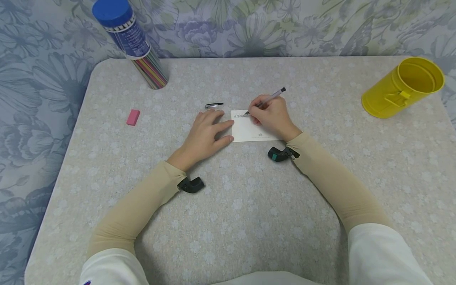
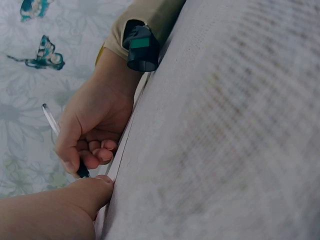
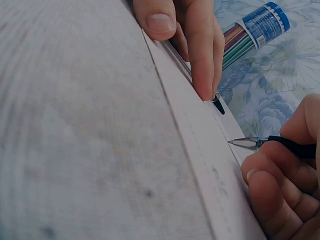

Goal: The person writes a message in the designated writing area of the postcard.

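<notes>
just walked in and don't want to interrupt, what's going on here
Someone seems to be writing: the right hand holds a pen, its tip by handwriting on a white card. The left hand rests with thumb and index finger at the card's left edge. The pen cap lies just beyond that hand.

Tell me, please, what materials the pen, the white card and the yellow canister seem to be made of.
Pen: likely smooth plastic; the barrel looks translucent in the left wrist view.
White card: paper or thin cardboard, matte; it looks thin and bears writing.
Yellow canister: perhaps painted metal, possibly plastic; its surface shines, with a clasp-like fitting.
</notes>
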A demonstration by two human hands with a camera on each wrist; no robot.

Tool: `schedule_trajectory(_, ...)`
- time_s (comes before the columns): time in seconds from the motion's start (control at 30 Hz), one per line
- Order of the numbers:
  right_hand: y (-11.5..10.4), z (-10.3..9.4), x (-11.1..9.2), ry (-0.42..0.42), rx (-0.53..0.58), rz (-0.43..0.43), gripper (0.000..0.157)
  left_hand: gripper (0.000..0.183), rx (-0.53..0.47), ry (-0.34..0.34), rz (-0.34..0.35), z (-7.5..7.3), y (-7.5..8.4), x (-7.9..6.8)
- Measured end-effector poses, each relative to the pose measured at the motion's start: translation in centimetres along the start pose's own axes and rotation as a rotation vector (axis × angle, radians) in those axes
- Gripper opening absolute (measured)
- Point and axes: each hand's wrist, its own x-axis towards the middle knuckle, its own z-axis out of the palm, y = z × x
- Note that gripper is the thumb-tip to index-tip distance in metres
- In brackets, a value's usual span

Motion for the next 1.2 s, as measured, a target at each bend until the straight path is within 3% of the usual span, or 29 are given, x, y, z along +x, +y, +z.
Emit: schedule_trajectory(1.2, -0.53, 0.00, -0.21, -0.016, 0.003, -0.015, 0.014, 0.049, 0.013, 0.000, 0.007, 0.10, -0.13, 0.00)
